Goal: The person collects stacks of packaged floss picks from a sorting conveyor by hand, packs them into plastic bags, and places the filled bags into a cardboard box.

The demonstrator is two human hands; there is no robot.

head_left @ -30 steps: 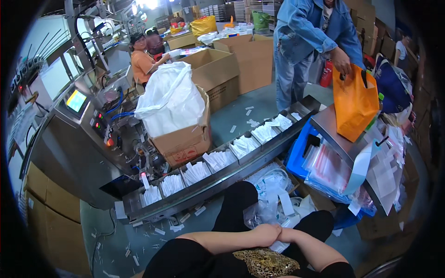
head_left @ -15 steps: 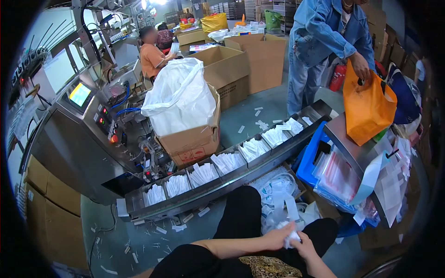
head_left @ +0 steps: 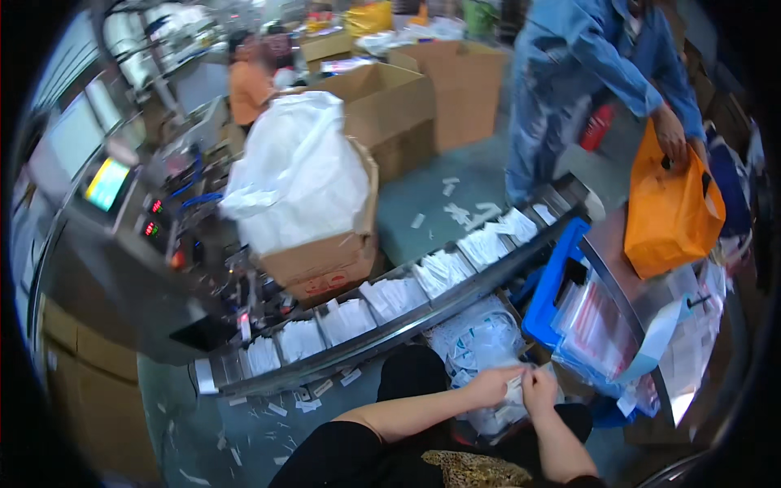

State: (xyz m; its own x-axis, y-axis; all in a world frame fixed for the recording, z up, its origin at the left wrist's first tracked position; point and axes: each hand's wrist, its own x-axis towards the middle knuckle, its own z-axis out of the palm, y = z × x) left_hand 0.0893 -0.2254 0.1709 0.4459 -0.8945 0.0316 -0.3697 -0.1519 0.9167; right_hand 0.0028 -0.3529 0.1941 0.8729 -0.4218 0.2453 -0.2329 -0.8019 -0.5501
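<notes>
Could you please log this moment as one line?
left hand: at pale plastic | right hand: beside left | conveyor: holds white strips

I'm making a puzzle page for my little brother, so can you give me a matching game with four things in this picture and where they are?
Things:
1. Big white bag
2. Orange bag
3. White slips
4. The wearer's left hand and right hand

Where:
A. In a row of compartments along the metal trough
B. Close together, holding whitish plastic
C. In an open cardboard box
D. Under the hand of a person in blue

Right pairs: 1-C, 2-D, 3-A, 4-B
</notes>
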